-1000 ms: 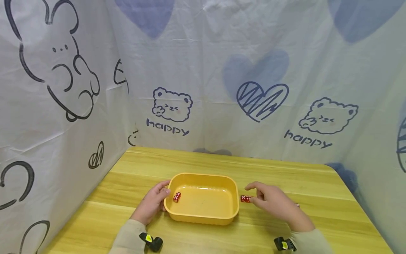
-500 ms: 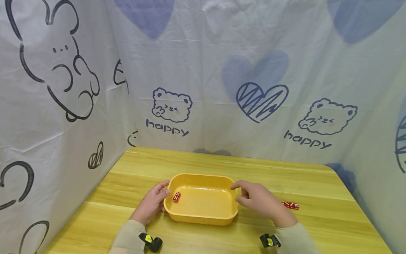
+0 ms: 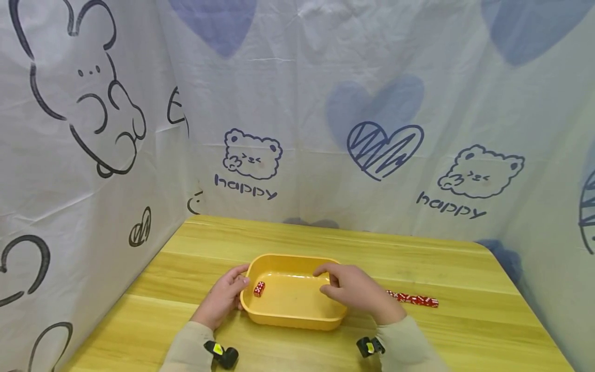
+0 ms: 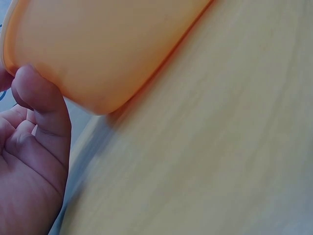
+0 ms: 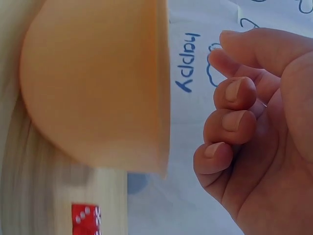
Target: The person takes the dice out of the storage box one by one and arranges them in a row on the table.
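Note:
A yellow plastic tray (image 3: 295, 320) sits on the table, with a red die (image 3: 259, 289) inside near its left wall. My left hand (image 3: 226, 295) grips the tray's left end, thumb up by the rim; the left wrist view shows that thumb (image 4: 41, 98) against the wall. Over the tray's right end is my right hand (image 3: 350, 289), fingers loosely curled. Index finger and thumb are spread apart, and nothing shows between them. To its right lies a row of red dice (image 3: 413, 299) with white dots, its left end hidden behind the hand and wrist.
The yellow wood-grain table (image 3: 288, 237) meets a white printed cloth (image 3: 316, 196) at the back, and similar cloth hangs at both sides. Low in the right wrist view, one red die (image 5: 85, 219) lies on the table below the tray.
My right hand has moved left from beside the dice to over the tray's right end, uncovering more of the row. The left hand and tray have stayed in place.

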The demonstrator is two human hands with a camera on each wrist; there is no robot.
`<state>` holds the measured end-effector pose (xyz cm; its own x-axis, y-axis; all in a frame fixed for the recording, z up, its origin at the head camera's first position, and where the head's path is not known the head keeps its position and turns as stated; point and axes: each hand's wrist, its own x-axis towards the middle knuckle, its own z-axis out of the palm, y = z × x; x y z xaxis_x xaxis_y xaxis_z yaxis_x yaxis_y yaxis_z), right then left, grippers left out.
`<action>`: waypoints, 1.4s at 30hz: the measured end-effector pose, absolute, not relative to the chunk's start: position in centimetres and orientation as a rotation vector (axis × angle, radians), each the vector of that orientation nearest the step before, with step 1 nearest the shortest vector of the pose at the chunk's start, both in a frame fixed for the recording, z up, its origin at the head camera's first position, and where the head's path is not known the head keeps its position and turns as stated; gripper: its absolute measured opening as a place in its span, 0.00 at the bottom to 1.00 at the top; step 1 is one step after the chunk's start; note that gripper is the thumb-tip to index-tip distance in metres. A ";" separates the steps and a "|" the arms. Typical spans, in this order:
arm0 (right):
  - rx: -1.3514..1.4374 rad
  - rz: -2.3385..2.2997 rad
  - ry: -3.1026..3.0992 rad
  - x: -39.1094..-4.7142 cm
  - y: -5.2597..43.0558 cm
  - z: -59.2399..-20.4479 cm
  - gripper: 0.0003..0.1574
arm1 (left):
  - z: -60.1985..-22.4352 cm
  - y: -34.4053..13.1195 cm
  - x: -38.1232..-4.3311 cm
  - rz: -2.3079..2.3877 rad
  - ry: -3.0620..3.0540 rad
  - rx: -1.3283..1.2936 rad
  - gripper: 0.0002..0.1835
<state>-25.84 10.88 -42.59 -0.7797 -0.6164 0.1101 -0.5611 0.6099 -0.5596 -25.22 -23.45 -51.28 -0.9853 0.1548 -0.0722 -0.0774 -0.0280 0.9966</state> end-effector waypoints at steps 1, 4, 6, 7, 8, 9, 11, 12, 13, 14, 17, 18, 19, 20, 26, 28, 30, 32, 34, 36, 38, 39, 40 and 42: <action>-1.006 -0.897 2.730 -25.9 10.5 -42.5 0.17 | -51.3 -23.5 -25.2 2.144 2.068 0.085 0.27; -1.024 -0.889 2.720 -26.1 9.4 -42.5 0.17 | -51.4 -23.4 -25.2 2.150 2.066 0.088 0.27; -1.042 -0.877 2.715 -26.3 8.6 -42.6 0.17 | -51.4 -23.4 -25.2 2.152 2.068 0.093 0.27; -1.051 -0.873 2.710 -26.4 8.2 -42.7 0.17 | -51.4 -23.4 -25.2 2.152 2.068 0.095 0.27; -1.058 -0.867 2.706 -26.4 7.8 -42.8 0.18 | -51.4 -23.4 -25.2 2.151 2.070 0.097 0.27; -1.062 -0.860 2.702 -26.5 7.5 -42.9 0.18 | -51.4 -23.4 -25.1 2.150 2.071 0.099 0.27; -1.065 -0.835 2.700 -26.7 6.7 -43.3 0.18 | -51.4 -23.4 -25.1 2.146 2.078 0.100 0.27; -1.064 -0.823 2.698 -26.8 6.3 -43.4 0.19 | -51.4 -23.4 -25.1 2.144 2.080 0.100 0.27; -1.061 -0.807 2.702 -26.9 5.8 -43.5 0.19 | -51.4 -23.4 -25.1 2.142 2.079 0.101 0.27; -1.057 -0.790 2.706 -27.0 5.4 -43.6 0.20 | -51.3 -23.4 -25.1 2.142 2.079 0.100 0.27; -1.046 -0.762 2.706 -27.3 4.0 -43.7 0.21 | -51.3 -23.4 -25.2 2.140 2.077 0.100 0.27; -1.039 -0.753 2.704 -27.4 3.6 -43.8 0.22 | -51.3 -23.4 -25.2 2.140 2.074 0.100 0.27; -1.035 -0.745 2.701 -27.5 3.1 -43.8 0.22 | -51.3 -23.4 -25.2 2.140 2.072 0.100 0.27; -1.032 -0.739 2.695 -27.6 2.7 -43.8 0.22 | -51.3 -23.4 -25.2 2.140 2.074 0.098 0.27; -1.034 -0.676 2.682 -27.9 0.7 -43.8 0.22 | -51.3 -23.4 -25.0 2.126 2.085 0.096 0.27; -1.022 -0.662 2.676 -28.0 0.1 -43.8 0.22 | -51.3 -23.4 -25.0 2.125 2.084 0.094 0.27; -1.003 -0.643 2.671 -28.1 -0.4 -43.8 0.22 | -51.3 -23.5 -25.0 2.126 2.083 0.088 0.26; -0.990 -0.626 2.658 -28.2 -0.9 -43.8 0.21 | -51.3 -23.5 -24.9 2.130 2.080 0.078 0.26; -0.974 -0.611 2.649 -28.5 -1.3 -43.8 0.22 | -51.3 -23.5 -24.9 2.132 2.081 0.073 0.26; -0.962 -0.595 2.647 -28.7 -1.7 -43.7 0.22 | -51.2 -23.4 -24.8 2.133 2.080 0.072 0.26; -0.950 -0.581 2.644 -29.0 -2.0 -43.7 0.22 | -51.2 -23.4 -24.8 2.133 2.078 0.076 0.26; -0.945 -0.573 2.643 -29.1 -2.1 -43.8 0.22 | -51.2 -23.4 -24.8 2.133 2.077 0.078 0.26; -0.942 -0.565 2.640 -29.2 -2.2 -43.8 0.22 | -51.2 -23.4 -24.8 2.132 2.077 0.079 0.26; -0.936 -0.538 2.631 -29.4 -2.3 -44.0 0.23 | -51.2 -23.3 -24.8 2.131 2.079 0.084 0.26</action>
